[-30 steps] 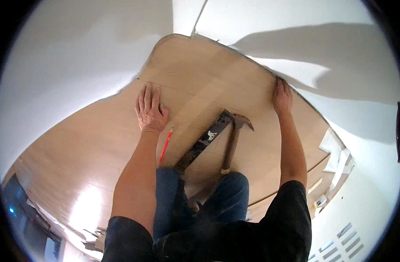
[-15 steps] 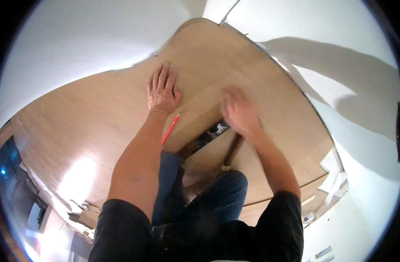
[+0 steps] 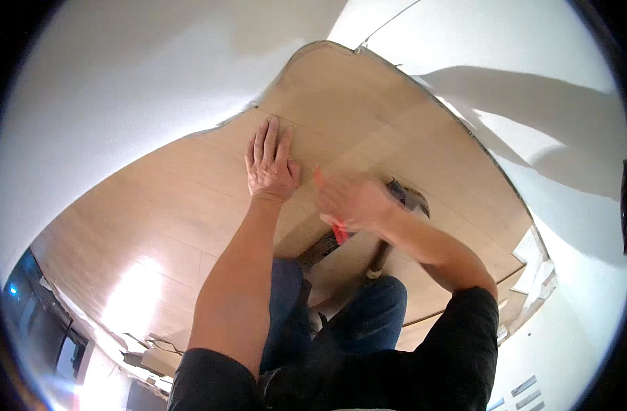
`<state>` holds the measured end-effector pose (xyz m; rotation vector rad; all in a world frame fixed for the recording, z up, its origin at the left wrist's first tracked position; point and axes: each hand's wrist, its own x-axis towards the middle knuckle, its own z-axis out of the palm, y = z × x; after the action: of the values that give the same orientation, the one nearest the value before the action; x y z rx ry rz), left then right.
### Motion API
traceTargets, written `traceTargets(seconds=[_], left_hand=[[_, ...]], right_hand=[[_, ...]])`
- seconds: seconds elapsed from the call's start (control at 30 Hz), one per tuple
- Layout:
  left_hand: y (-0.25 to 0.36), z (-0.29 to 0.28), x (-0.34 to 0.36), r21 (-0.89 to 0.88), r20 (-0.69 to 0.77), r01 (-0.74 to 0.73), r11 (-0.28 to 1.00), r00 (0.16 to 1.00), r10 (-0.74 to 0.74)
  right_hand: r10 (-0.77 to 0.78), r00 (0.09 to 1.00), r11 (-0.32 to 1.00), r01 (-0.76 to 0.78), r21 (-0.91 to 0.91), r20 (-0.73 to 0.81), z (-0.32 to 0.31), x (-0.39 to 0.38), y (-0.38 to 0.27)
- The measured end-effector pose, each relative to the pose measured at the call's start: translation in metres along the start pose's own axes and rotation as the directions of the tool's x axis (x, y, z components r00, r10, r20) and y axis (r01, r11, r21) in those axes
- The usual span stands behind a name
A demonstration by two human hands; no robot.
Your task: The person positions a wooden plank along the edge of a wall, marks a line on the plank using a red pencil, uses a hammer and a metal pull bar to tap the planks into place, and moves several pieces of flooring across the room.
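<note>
My left hand [image 3: 271, 168] lies flat on the wood plank floor [image 3: 170, 185], fingers spread. To its right, my right hand [image 3: 354, 200] is closed on a red pencil [image 3: 340, 231] and blurred by motion. Red shows below the fingers and an orange tip above them. Just beyond that hand, a hammer [image 3: 377, 260] rests on the planks, its dark head to the right and its handle toward my knee. Partly under the right hand's shadow lies a long dark metal bar [image 3: 318, 252], its upper end hidden.
White walls [image 3: 190, 75] close in on the left and right, meeting the floor along a curved dark gap [image 3: 457, 116]. Scraps of white sheet and board [image 3: 529, 274] lie at the right edge. My jeans-clad knees [image 3: 375, 308] are on the floor near the tools.
My right hand has moved left and picked the red pencil off the floor. The hammer's head is now uncovered. My left hand stays pressed flat while the view has shifted slightly.
</note>
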<state>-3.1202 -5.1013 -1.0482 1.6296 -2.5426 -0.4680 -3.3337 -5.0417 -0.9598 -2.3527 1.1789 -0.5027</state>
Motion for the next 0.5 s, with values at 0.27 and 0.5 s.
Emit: traceTargets(seconds=[0.27, 0.5], left_hand=[[0.012, -0.002, 0.008, -0.072, 0.009, -0.039, 0.997, 0.999, 0.04], [0.009, 0.001, 0.006, -0.06, -0.015, -0.04, 0.997, 0.999, 0.04]], right_hand=[[0.694, 0.5, 0.675, -0.203, 0.709, -0.518, 0.005, 0.019, 0.157], [0.692, 0.391, 0.684, -0.087, 0.725, -0.606, 0.028, 0.036, 0.172]])
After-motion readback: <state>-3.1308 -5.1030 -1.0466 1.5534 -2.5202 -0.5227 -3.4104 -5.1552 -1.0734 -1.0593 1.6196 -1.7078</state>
